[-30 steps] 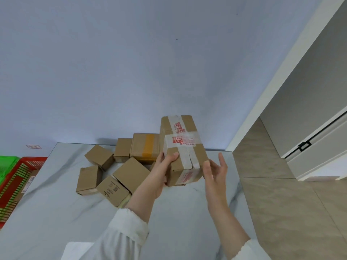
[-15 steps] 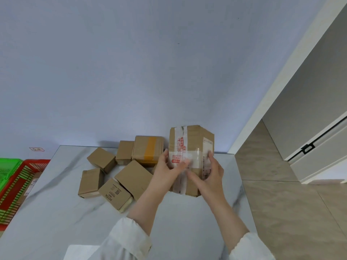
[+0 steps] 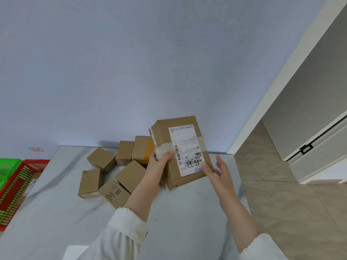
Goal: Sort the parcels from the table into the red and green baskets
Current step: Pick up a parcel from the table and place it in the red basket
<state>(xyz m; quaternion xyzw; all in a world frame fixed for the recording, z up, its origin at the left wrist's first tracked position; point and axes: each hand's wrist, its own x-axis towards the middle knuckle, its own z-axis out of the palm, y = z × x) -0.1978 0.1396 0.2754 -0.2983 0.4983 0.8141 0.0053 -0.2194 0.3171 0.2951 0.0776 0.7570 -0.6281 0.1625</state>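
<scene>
Sitting at the left edge, green plastic basket point(image 3: 8, 169) with red plastic basket point(image 3: 28, 164) just beside it on the right, both left of the counter. A labelled brown parcel point(image 3: 31, 184) lies inside the red one.

Grey-white marble counter point(image 3: 56, 212) fills the middle. On its far left part is a cluster of six small brown cardboard boxes point(image 3: 131, 175), touching or nearly so. The nearest is printed "MYFA". The rightmost has a yellow tape band and is partly hidden behind the held box.

Left hand point(image 3: 157, 166), in a white sleeve point(image 3: 127, 226), grips the left edge of a large brown cardboard box point(image 3: 187, 145), thumb across the front and fingers behind. The box is tilted, with its white shipping label point(image 3: 185, 141) (barcode, black scribble) facing the camera and a clear tape band across the middle. It is over the counter's right part, right of the cluster. Cannot tell if its near corner touches the counter.

Right hand point(image 3: 219, 171) has fingers spread wide and holds nothing, index fingertip against the label's near right corner.

Pale blue wall point(image 3: 131, 72) behind. Far right: white door frame point(image 3: 281, 81), beige tiled floor point(image 3: 281, 203).
</scene>
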